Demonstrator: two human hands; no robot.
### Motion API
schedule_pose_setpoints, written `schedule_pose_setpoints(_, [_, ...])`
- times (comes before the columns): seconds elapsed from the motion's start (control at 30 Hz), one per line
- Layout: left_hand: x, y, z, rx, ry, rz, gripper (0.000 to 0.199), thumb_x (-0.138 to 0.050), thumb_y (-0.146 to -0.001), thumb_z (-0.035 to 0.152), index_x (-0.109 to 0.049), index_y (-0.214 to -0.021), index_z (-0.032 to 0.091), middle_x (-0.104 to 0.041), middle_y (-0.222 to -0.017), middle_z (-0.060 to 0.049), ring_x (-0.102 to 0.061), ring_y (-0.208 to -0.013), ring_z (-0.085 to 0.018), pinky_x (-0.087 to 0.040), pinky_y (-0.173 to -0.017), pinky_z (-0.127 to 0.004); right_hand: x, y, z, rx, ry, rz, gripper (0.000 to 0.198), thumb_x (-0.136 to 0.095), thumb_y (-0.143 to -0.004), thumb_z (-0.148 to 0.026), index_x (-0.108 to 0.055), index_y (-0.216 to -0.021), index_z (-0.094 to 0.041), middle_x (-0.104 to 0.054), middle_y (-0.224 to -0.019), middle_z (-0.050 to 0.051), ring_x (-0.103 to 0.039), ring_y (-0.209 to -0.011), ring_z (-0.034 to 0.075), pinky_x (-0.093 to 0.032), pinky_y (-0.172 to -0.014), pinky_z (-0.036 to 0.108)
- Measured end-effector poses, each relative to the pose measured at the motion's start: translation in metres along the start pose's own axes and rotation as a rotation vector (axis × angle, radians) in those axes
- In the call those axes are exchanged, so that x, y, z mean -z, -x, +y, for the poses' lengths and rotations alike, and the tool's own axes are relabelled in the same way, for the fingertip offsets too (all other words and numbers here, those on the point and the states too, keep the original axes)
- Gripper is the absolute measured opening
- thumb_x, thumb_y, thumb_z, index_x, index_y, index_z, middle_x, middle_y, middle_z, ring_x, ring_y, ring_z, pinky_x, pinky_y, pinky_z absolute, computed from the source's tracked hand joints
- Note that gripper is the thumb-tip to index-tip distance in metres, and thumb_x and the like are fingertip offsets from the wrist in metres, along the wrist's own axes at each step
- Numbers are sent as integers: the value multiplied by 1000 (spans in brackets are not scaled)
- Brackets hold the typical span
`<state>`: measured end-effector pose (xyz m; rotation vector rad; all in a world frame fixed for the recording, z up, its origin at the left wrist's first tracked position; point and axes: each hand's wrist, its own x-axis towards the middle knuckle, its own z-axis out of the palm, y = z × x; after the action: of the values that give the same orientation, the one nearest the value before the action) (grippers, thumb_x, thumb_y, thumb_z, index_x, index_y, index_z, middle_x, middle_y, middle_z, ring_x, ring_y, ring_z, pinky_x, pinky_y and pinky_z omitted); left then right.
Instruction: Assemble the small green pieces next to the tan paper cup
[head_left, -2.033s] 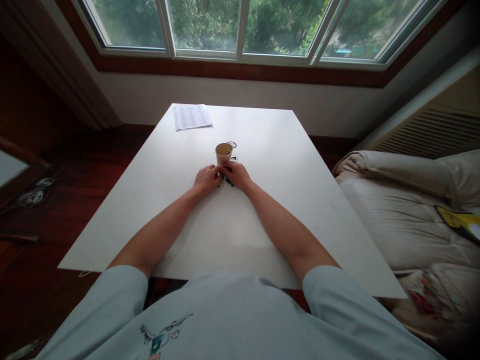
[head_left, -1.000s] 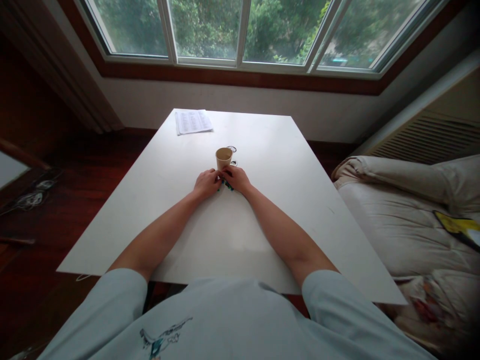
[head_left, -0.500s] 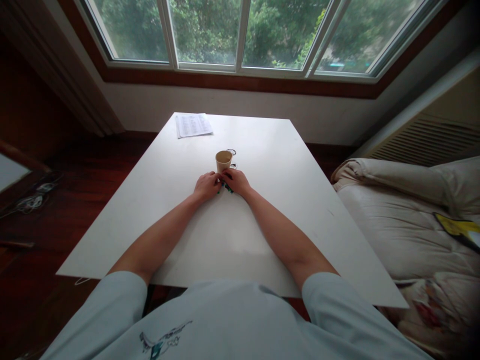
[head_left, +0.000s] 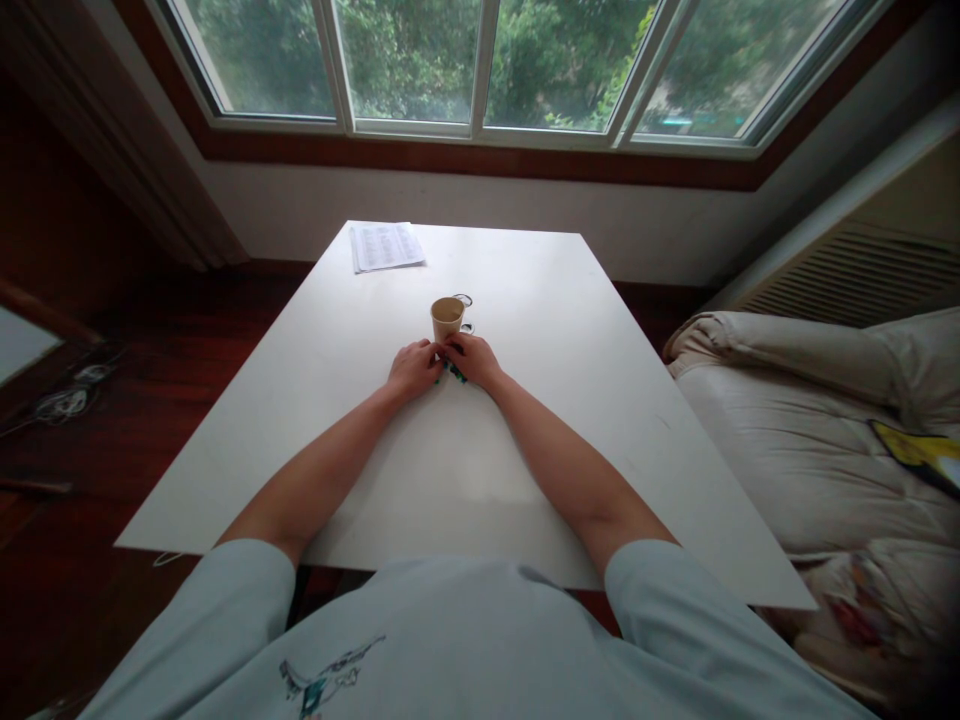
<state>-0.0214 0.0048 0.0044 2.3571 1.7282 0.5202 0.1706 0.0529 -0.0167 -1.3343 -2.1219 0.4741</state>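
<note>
Near the middle of the white table, my left hand [head_left: 416,368] and my right hand [head_left: 472,358] meet just in front of a tan paper cup [head_left: 448,316]. The fingers of both hands are closed, thumbs and fingertips close together; what they pinch is too small to make out. Small green and dark pieces [head_left: 457,373] lie on the table beneath and between the hands, partly covered by them. The cup stands upright, its mouth facing up. Behind it on the right is a thin dark loop [head_left: 463,300], and a small ring-like item [head_left: 468,328] lies beside the cup.
Sheets of printed paper [head_left: 387,247] lie at the far left corner of the white table [head_left: 600,420]. A padded beige sofa [head_left: 780,430] stands along the right. Coiled cables [head_left: 67,400] are on the floor to the left, and a window [head_left: 420,70] is ahead.
The view has shifted very slightly. Both hands stay at the same spot in front of the cup, with hardly any visible finger movement.
</note>
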Motion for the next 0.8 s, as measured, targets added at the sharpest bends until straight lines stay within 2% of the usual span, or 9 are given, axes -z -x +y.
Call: schedule_pose_setpoints(0.8, [1, 1, 1, 14, 21, -1, 29, -62, -106, 28, -84, -124, 28, -79, -119, -9, -74, -111, -28, -56, -98, -39, 2, 0, -3, 10, 7, -12, 13, -73, -107, -29, -85, -108, -23, -86, -108, 5, -75, -94, 20, -50, -84, 28])
